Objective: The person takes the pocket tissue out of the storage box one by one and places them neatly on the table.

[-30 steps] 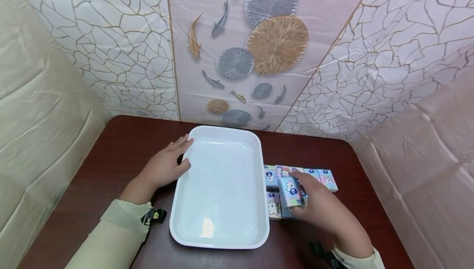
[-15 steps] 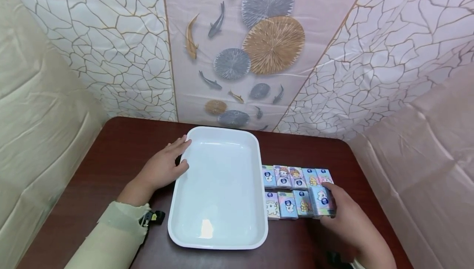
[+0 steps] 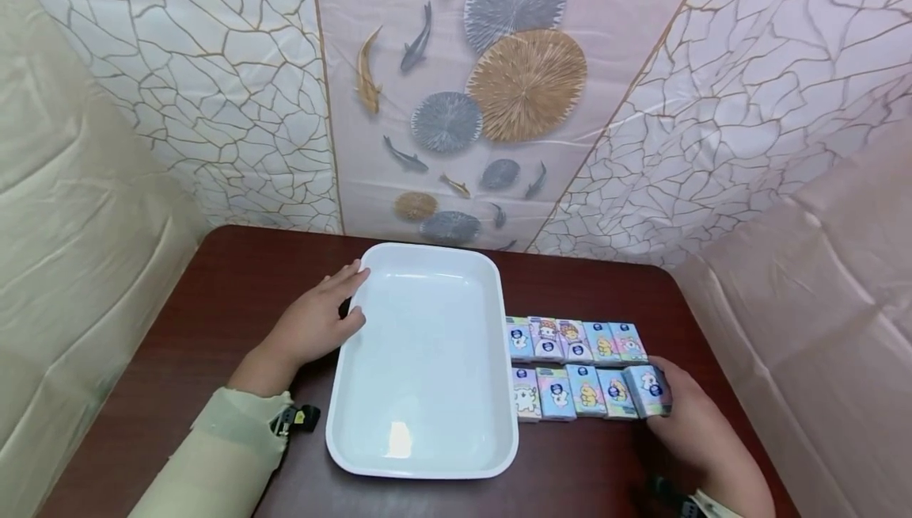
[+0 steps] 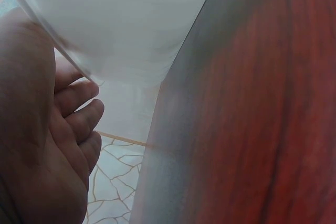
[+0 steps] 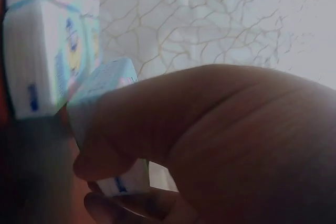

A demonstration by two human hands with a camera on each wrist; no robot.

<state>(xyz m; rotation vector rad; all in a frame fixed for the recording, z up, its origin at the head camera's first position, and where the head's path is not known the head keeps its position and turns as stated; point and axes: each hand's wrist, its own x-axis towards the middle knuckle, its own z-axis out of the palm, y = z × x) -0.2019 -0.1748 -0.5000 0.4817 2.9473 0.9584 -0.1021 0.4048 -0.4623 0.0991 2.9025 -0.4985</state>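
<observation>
A large white tray lies on the dark wooden table. My left hand rests at its left rim, fingers relaxed and touching the edge; the left wrist view shows this hand beside the tray's outer wall. To the right of the tray, small pastel tissue packs with cartoon prints lie in two rows. My right hand grips the rightmost tissue pack of the near row between thumb and fingers. That pack is slightly tilted. In the right wrist view the hand hides part of the held pack.
The far row of packs sits just behind the near row, both close to the tray's right edge. Patterned cloth hangs behind the table, with pale fabric on both sides.
My right hand has carried the tissue pack rightward from above the rows and lowered it to the near row's right end. My left hand stays at the tray's rim.
</observation>
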